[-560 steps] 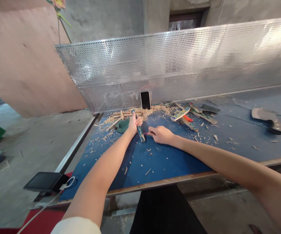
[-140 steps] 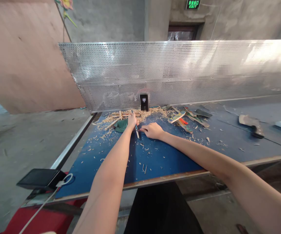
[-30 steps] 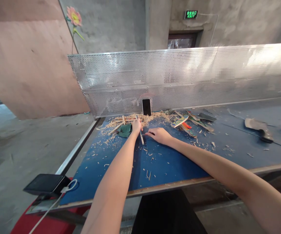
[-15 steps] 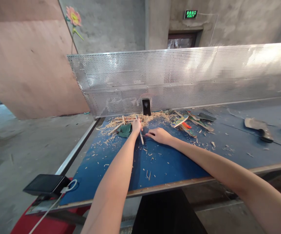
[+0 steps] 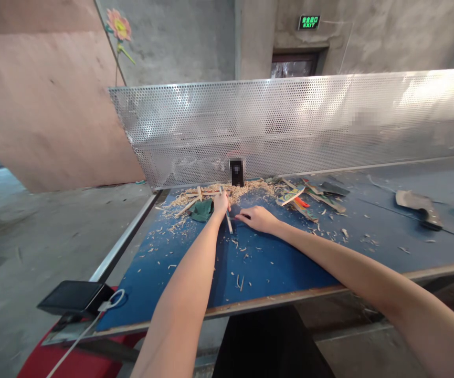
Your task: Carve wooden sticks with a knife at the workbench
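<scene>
My left hand [image 5: 221,203] is closed around a narrow wooden stick [image 5: 229,224], which slants with its near end pointing toward me. To its right, my right hand [image 5: 259,218] is closed on a small knife [image 5: 237,217]. Most of the knife's handle is hidden in my fingers, and its thin blade points left at the stick. Whether the blade touches the wood I cannot tell. A crumpled dark green cloth [image 5: 200,211] lies just left of my left hand. Pale wood shavings [image 5: 250,190] are heaped behind both hands.
A phone [image 5: 236,173] stands against the perforated metal screen [image 5: 211,131] at the back. Wood strips and colourful scraps [image 5: 289,196] lie right of centre. A curved brown piece [image 5: 415,205] is farther right. A black device [image 5: 75,298] with a white cable sits at the table's left corner.
</scene>
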Available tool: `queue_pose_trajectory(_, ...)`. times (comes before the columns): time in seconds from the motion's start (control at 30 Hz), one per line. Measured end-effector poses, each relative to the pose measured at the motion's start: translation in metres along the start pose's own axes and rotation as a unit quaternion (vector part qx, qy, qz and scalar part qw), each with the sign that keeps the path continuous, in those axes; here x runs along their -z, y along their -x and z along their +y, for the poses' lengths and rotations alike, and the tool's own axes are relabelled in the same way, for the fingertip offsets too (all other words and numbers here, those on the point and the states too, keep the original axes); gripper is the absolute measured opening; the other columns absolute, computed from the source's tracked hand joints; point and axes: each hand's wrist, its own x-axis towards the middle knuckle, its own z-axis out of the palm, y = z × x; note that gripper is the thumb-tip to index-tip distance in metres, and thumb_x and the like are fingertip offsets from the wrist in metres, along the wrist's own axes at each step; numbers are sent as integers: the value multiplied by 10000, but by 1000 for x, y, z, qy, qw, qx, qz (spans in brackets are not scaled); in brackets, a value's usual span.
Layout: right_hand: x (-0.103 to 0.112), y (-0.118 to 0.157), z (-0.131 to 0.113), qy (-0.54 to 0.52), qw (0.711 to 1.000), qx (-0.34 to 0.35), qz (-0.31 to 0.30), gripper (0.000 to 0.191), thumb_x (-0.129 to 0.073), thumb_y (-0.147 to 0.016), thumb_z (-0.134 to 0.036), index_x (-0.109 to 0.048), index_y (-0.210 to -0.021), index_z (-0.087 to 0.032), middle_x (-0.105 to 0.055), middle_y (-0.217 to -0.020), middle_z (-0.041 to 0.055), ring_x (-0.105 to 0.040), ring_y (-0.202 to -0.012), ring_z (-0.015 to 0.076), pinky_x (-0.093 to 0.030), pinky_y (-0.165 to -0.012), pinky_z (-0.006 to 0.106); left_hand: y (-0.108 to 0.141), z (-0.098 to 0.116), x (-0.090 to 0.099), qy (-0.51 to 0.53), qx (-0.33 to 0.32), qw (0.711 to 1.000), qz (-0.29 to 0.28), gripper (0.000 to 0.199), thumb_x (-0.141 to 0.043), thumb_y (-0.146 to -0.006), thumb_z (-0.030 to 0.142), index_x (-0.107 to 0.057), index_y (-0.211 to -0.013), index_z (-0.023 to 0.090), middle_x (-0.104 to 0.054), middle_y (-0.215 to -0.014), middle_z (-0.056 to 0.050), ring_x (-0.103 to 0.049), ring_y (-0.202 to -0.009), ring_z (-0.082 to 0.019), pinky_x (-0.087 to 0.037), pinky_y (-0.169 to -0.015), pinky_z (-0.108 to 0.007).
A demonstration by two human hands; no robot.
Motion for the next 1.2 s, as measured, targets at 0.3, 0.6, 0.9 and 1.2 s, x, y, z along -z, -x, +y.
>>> queue_pose_trajectory(0.3,1,0,-1,12,1000,-8,-3,348,-527,-1107,-469,-779,-990,-260,-796,-916,36,-697,-803,207,-400,-715,290,3,3,0,-6,-2,1000,-2,239,-480,-1027,351,-485,-814,244,-344,-380,80,-439,-293,-161,-262,-376,-259)
queue_pose_trajectory(0.6,0,1,-1,21,1000,-9,-1,351,-529,-1106,-472,-781,-980,-263,-799,-917,34,-694,-800,205,-389,-706,289,4,2,0,-17,-8,1000,1,251,-506,-1024,339,-491,-793,243,-374,-378,67,-442,-295,-168,-273,-396,-270)
queue_pose_trajectory(0.9,4,1,-5,30,999,-18,-11,350,-516,-1109,-461,-781,-995,-262,-804,-947,33,-704,-834,204,-394,-724,282,5,5,-1,-33,-4,999,8,290,-450,-1044,285,-463,-756,249,-351,-356,74,-424,-284,-158,-276,-398,-269)
queue_pose_trajectory(1.2,1,1,-4,27,1000,-11,-5,364,-507,-1114,-446,-764,-951,-246,-791,-926,38,-686,-810,192,-375,-720,280,4,2,0,-30,-17,999,0,288,-487,-1046,340,-485,-774,248,-377,-359,67,-424,-286,-162,-286,-410,-279)
